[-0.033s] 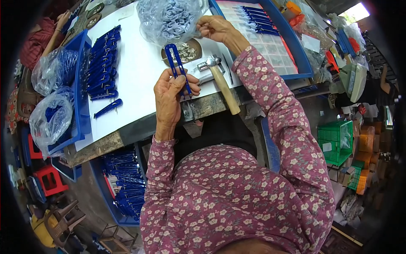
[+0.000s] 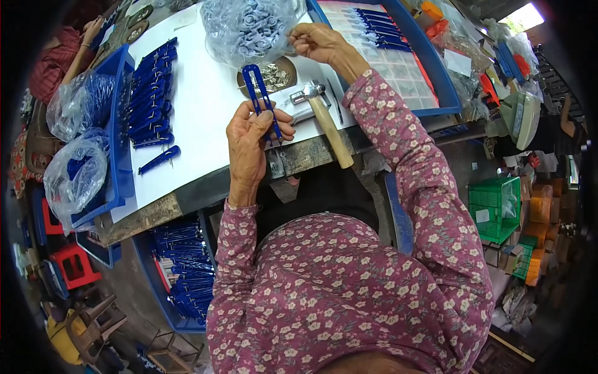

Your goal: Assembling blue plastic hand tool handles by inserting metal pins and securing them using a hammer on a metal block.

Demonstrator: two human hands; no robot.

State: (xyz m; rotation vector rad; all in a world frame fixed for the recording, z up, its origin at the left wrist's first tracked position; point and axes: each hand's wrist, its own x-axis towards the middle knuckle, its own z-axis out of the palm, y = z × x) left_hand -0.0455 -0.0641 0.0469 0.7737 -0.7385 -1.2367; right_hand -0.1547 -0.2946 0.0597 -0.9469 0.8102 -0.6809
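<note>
The counter [image 2: 205, 134] carries a white work sheet, with blue trays [image 2: 121, 168] of finished blue clips along its left edge and a second blue tray [image 2: 436, 81] at the upper right. A clear bag of small pale-blue parts [image 2: 249, 25] stands at the far edge, just above a round dish of small metal pieces [image 2: 274, 76]. A wooden-handled hammer [image 2: 327, 128] lies on the counter between the two arms.

The left hand [image 2: 252, 140] pinches a blue U-shaped plastic clip [image 2: 261, 100] by its closed end, prongs pointing away. The right hand [image 2: 317, 42] is curled, fingertips closed at the mouth of the bag; what it grips cannot be told.

Judged step: fetching a small part for fitting to the held clip. The next move calls for bringing that part to the clip and aligning it with the prongs, clip held steady.
</note>
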